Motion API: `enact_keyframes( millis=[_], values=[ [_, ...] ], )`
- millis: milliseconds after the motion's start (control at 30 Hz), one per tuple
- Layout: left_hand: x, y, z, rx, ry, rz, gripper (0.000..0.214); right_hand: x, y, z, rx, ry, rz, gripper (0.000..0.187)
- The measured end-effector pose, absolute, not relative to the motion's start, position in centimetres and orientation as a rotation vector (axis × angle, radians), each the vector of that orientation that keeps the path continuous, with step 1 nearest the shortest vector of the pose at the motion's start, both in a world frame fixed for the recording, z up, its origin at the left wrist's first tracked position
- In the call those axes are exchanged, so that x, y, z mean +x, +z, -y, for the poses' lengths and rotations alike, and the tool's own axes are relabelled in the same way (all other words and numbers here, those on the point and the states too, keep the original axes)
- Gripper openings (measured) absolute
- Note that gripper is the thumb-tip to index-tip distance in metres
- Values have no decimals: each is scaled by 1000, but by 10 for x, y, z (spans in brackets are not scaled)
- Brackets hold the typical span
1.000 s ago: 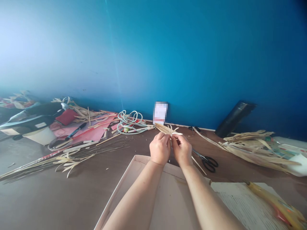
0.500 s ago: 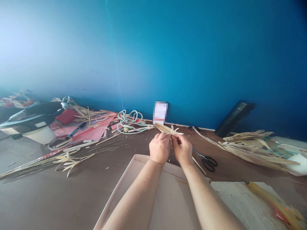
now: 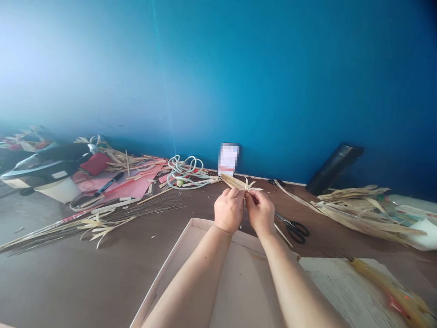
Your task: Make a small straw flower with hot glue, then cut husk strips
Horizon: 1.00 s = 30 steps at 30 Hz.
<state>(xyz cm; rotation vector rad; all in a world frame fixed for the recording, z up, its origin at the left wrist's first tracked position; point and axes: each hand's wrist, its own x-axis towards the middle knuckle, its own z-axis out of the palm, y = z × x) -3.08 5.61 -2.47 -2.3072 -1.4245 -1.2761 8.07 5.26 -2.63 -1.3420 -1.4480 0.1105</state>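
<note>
Both of my hands meet above the far edge of a shallow pale box (image 3: 196, 226). My left hand (image 3: 228, 210) is closed, its fingers pinching the base of a dried, pale tan husk piece (image 3: 232, 181), which points away toward the wall. My right hand (image 3: 260, 212) pinches the same piece beside the left, touching it. Thin curled husk strips (image 3: 251, 186) stick out above the fingertips. The exact spot where the fingers grip is hidden. Black-handled scissors (image 3: 297, 231) lie just right of my right hand.
Left: a coiled pale cable (image 3: 184, 172), thin wires (image 3: 146, 210), pink paper (image 3: 152, 175) and a black-and-white object (image 3: 51, 171). Right: dried husk strips (image 3: 362, 216), a leaning black cylinder (image 3: 336, 168) and a yellow glue gun (image 3: 375, 278) on a printed sheet (image 3: 336, 289). A blurred-out card (image 3: 228, 159) stands by the wall.
Both hands keep their pinch on the husk piece and have shifted very slightly to the right. The curled strips sit a little farther right. Nothing was let go.
</note>
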Motion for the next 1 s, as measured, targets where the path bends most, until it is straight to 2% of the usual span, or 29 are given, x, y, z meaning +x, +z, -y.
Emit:
enact_keyframes(
  millis=[633,1000],
  values=[
    [-25,-25,-55,-2309,-1215,1445,27,74,-25,-50,-1330,-31,1500,24],
    [-23,-25,-53,-2259,-1414,1413,29,72,-18,-48,-1261,3,1488,23]
  ],
)
